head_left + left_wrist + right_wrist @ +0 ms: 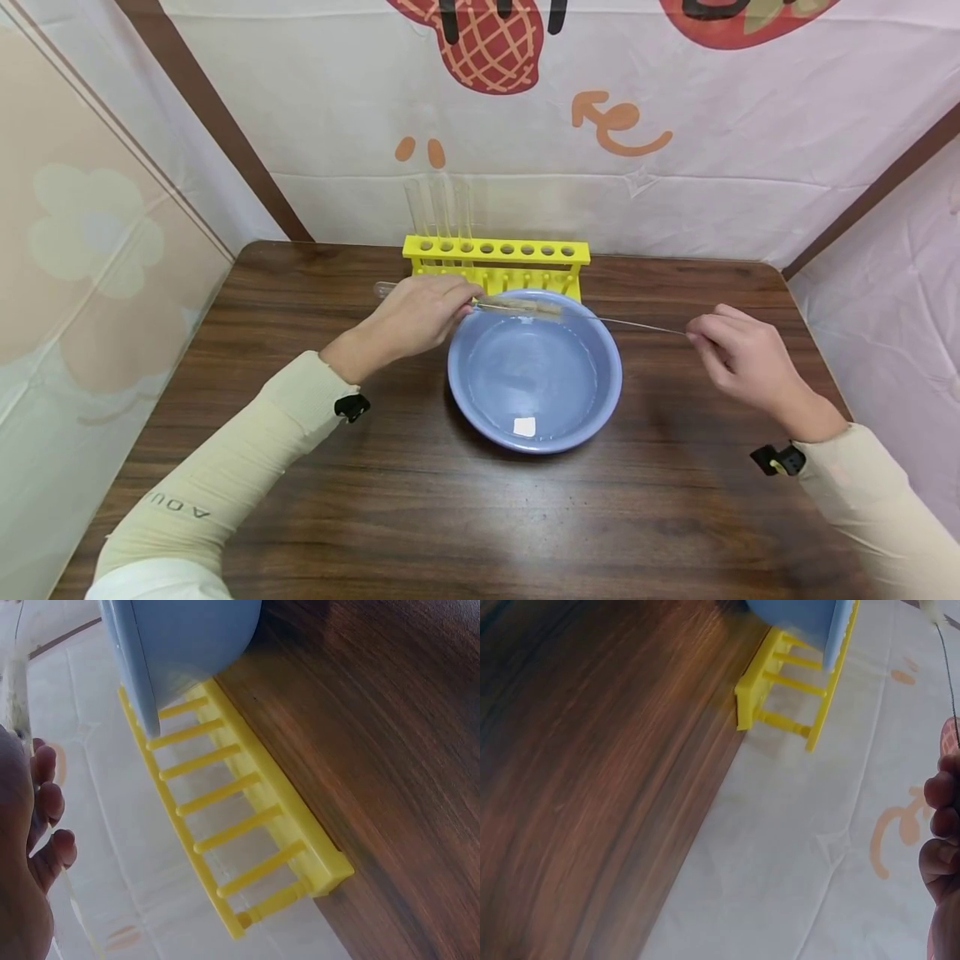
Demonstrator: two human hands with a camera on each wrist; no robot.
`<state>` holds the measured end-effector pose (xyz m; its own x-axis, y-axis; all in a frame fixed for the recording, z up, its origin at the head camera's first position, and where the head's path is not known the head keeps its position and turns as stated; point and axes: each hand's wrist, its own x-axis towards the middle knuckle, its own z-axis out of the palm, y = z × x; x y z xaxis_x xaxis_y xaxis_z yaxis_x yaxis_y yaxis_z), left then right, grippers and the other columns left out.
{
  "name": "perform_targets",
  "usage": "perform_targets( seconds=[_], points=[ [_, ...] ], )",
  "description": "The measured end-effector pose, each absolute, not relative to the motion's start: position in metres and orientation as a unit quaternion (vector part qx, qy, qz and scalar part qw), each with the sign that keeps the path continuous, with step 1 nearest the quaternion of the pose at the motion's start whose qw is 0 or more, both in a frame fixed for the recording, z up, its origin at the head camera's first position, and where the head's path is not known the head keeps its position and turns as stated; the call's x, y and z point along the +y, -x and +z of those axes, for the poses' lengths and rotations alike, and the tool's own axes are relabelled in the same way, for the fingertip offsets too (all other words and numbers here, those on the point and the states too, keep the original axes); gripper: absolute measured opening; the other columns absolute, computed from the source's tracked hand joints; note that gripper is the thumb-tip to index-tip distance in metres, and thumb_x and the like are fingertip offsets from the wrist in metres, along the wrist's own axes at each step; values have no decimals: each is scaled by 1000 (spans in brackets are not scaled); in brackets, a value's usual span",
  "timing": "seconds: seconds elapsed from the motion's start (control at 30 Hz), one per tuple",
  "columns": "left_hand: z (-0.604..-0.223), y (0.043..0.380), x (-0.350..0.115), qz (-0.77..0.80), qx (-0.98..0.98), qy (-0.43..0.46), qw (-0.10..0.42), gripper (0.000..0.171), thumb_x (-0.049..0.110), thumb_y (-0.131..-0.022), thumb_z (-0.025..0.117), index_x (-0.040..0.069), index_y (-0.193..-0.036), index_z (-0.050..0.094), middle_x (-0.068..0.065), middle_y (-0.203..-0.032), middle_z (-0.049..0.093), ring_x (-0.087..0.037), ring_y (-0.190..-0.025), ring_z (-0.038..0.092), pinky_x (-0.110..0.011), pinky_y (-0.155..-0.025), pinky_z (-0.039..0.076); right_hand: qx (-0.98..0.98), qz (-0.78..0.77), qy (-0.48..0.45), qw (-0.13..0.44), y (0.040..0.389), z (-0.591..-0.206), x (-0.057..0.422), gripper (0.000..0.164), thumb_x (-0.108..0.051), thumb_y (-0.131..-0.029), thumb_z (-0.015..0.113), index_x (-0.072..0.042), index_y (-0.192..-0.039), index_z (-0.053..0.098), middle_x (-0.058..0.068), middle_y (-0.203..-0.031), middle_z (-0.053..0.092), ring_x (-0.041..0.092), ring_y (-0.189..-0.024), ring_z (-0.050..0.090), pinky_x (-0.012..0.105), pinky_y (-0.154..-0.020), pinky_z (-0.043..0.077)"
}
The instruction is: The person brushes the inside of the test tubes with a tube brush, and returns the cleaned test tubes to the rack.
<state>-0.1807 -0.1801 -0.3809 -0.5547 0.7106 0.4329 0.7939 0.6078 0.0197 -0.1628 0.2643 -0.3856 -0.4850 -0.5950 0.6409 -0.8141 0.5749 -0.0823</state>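
My left hand grips a clear glass test tube, whose rounded end sticks out to the left. At the tube's other side, tan brush bristles show above the far rim of a blue basin with water in it. How far the bristles sit inside the glass I cannot tell. My right hand pinches the thin wire handle of this test tube brush, out to the right of the basin. In the right wrist view the wire runs up from the curled fingers.
Behind the basin stands a yellow test tube rack, with three clear test tubes upright in its left holes. All rest on a dark wooden table. A printed cloth hangs behind the table's far edge.
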Motion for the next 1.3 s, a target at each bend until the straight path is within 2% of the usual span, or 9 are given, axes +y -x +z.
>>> perform_targets(
  seconds=[0.5, 0.87, 1.13, 1.3],
  points=[
    [-381, 181, -176, -94, -883, 422, 185, 24, 17, -101, 63, 1, -119, 65, -11, -107, 71, -28, -100, 70, -42, -83, 58, -830, 191, -428, 303, 170, -383, 229, 26, -21, -101, 50, -8, -83, 65, -1, -71, 60, 10, -62, 45, 31, -50, 38],
    [-381, 180, -168, -92, -885, 425, 169, 24, 13, -100, 65, 3, -122, 66, -9, -106, 72, -24, -96, 70, -39, -78, 58, -824, 221, -442, 277, 171, -386, 197, 7, -6, -93, 63, -7, -87, 66, 2, -75, 65, 14, -64, 48, 33, -51, 42],
    [-379, 179, -161, -94, -882, 432, 163, 23, 15, -102, 63, 5, -123, 65, -7, -107, 72, -23, -98, 70, -39, -80, 58, -826, 219, -436, 281, 174, -388, 177, 13, -11, -97, 60, -8, -86, 66, 1, -72, 62, 14, -64, 47, 31, -50, 42],
    [-378, 180, -157, -87, -878, 439, 168, 24, 16, -102, 63, 5, -123, 65, -8, -110, 72, -24, -100, 70, -39, -78, 58, -820, 229, -437, 290, 175, -387, 171, 7, -3, -90, 66, -8, -85, 66, 0, -71, 63, 13, -64, 48, 31, -49, 41]
  ],
)
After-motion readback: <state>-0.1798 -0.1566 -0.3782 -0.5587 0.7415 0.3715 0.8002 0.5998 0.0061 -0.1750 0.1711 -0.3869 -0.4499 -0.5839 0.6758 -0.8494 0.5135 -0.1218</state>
